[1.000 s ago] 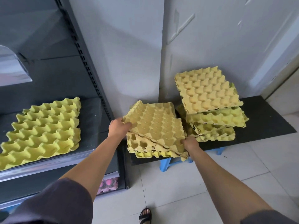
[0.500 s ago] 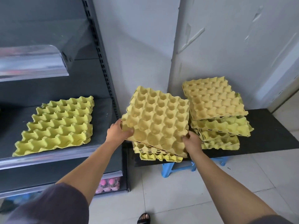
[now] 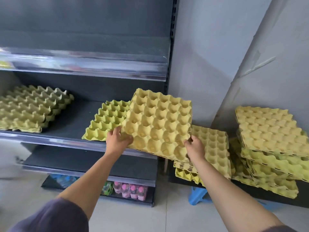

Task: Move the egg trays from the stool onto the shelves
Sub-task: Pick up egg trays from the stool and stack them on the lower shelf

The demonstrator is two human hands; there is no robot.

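Pinched at both near corners: the yellow pulp egg tray (image 3: 158,124) is held by the left hand (image 3: 119,141) at its near-left corner and by the right hand (image 3: 194,148) at its near-right corner, fingers curled over the rim.

Tray is carried tilted, far edge raised. Its left part is over the green tray stack (image 3: 107,121) at the right end of the middle shelf (image 3: 66,139). Its near-right corner is over the near stack (image 3: 215,148) at the left end of the blue stool (image 3: 197,195).

Handling, as judged:
- Moulded pulp, so likely very light with a rough surface, and slip is not expected.
- Fairly stiff across the cups, but the rim is thin and can be crushed or torn.
- Rim corners or opposite edges are preferred, with light pressure only.
- Cups must be lined up with the stack below or nesting is lost.
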